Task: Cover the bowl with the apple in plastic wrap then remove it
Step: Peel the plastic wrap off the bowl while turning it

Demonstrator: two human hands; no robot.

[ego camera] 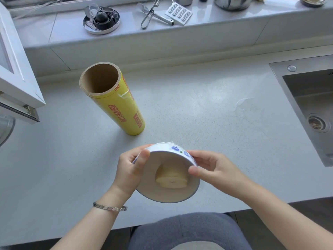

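Observation:
A white bowl with blue flowers on its outside is tilted toward me above the counter's near edge, its mouth facing the camera. A pale piece of apple sits inside it. Clear plastic wrap seems stretched over the mouth, with a bit bunched at the far rim. My left hand grips the bowl's left rim, thumb on top. On the right rim, my right hand pinches between thumb and fingers. The yellow roll of plastic wrap stands upright on the counter behind the bowl.
A steel sink is set into the counter at the right. A crumpled sheet of clear film lies on the counter near it. The raised ledge behind holds a round metal tray of parts, tongs, a grater and pots. An open window frame juts in at left.

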